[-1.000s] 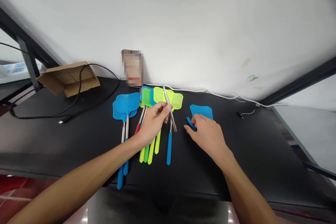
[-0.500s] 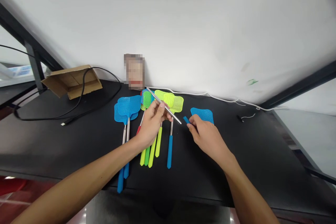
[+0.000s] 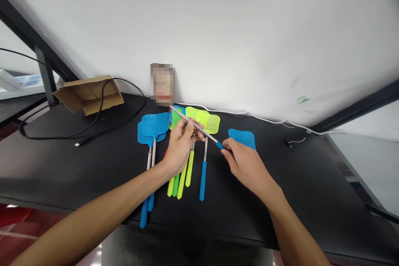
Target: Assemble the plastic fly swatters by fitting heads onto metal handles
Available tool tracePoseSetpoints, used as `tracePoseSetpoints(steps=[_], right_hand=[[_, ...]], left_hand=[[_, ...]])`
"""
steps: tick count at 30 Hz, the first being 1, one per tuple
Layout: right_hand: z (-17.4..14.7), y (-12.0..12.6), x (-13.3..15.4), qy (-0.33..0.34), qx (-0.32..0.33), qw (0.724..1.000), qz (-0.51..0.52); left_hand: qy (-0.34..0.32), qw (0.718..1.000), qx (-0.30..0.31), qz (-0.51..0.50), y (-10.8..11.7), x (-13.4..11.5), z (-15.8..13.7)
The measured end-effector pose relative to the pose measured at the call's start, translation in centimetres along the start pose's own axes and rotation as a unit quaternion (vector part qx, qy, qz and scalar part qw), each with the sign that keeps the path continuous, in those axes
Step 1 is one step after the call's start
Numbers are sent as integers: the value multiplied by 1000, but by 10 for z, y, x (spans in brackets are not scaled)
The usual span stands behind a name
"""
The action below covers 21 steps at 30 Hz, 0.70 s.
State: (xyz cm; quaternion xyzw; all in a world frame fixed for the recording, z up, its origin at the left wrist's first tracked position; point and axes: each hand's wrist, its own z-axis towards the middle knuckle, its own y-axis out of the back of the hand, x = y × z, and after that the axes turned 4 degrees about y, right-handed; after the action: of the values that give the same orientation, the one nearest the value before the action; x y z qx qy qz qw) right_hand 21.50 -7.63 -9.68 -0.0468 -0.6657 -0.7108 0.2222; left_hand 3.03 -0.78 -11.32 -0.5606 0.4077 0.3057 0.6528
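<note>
Left grip pinched on a slim metal rod; right grip wrapped round a blue handle meeting the rod's end, above the black bench. Blue swatter head just beyond right grip, partly hidden; yellow fly swatters under and beyond left grip, two blue fly swatters left of it. Cardboard box farther left, black cable crossing it.

My left hand is bare, and so is my right hand. My left arm is bare as far up as I can see, and my right arm is just the same. Both arms are slim and smooth. They are thin by the hands and get fatter higher up.
</note>
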Motion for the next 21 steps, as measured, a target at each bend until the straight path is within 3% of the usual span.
tracePoseSetpoints(steps=[11,18,21], right_hand=[[0,-4,-4,14,-51,998,15],[1,-21,1,27,-140,985,94],[2,-29,3,50,-175,980,82]], left_hand=[[-3,1000,23,15,2,2,0],[52,998,31,21,-2,1,-5],[69,997,30,7,-4,-1,-8]])
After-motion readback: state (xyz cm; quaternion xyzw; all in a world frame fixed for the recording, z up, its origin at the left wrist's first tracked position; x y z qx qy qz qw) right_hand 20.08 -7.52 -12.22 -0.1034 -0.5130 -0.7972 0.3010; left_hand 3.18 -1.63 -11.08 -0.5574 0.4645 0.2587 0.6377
